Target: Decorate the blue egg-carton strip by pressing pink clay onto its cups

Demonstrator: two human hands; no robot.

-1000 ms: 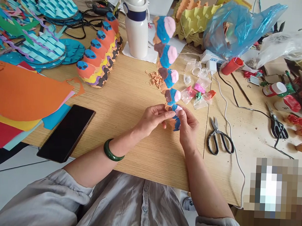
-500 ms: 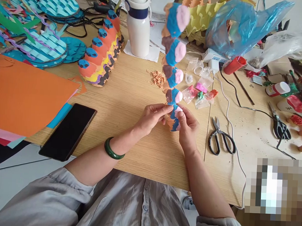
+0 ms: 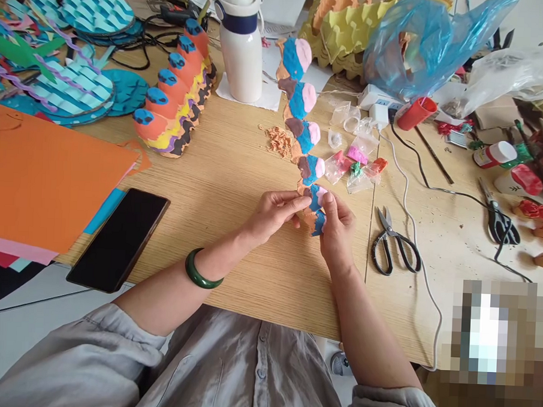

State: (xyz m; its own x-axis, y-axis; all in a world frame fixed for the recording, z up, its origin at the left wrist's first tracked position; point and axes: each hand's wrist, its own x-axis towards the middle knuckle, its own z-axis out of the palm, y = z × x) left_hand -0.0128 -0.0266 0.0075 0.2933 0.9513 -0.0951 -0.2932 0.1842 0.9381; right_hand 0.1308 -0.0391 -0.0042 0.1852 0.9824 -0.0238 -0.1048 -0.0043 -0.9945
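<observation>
Both hands hold a long egg-carton strip (image 3: 296, 102), its bumps covered in blue, pink, brown and orange clay-like patches. The strip's near end lies between my hands, and its far end rises away from me over the table. My left hand (image 3: 273, 212) pinches the strip's left edge between thumb and fingers. On the other side, my right hand (image 3: 337, 224) grips the near bumps, its thumb on the pink part and its other fingers partly hidden behind. Orange crumbs (image 3: 279, 141) lie on the table beside the strip, and small clear bags with coloured clay (image 3: 356, 165) sit to its right.
Black-handled scissors (image 3: 393, 242) lie right of my hands, near a white cable (image 3: 410, 215). A phone (image 3: 119, 239) and orange paper (image 3: 51, 182) are at left. Behind stand a painted carton caterpillar (image 3: 175, 91), a white bottle (image 3: 241, 52) and a blue plastic bag (image 3: 422, 48).
The strip's far end has tilted left and lower, showing more of its orange left edge. Both hands keep their grip in nearly the same place. The view has shifted slightly.
</observation>
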